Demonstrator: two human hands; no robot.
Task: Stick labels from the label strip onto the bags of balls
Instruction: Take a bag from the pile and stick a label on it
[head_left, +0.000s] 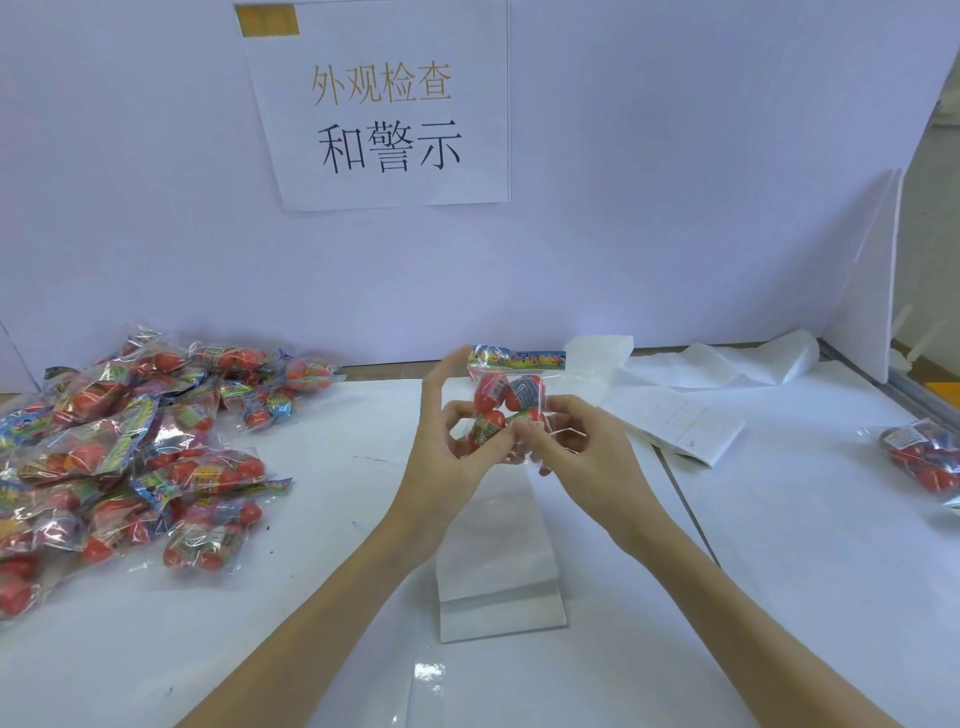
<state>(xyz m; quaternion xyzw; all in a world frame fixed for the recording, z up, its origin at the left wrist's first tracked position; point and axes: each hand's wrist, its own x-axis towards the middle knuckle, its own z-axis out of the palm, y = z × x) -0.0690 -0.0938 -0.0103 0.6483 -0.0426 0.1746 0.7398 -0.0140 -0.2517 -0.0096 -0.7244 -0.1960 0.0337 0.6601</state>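
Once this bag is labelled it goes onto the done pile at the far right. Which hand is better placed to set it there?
Probably the right hand. It already pinches the bag of balls and lies nearer the labelled bags at the right edge. The left hand would have to cross over.

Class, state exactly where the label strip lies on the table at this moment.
In the head view, the label strip lies flat on the white table, right of centre, just right of the right hand and the held bag of balls.

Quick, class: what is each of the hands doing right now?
Left hand: holding the clear plastic bag of red balls.
Right hand: pinching the same bag's lower part.
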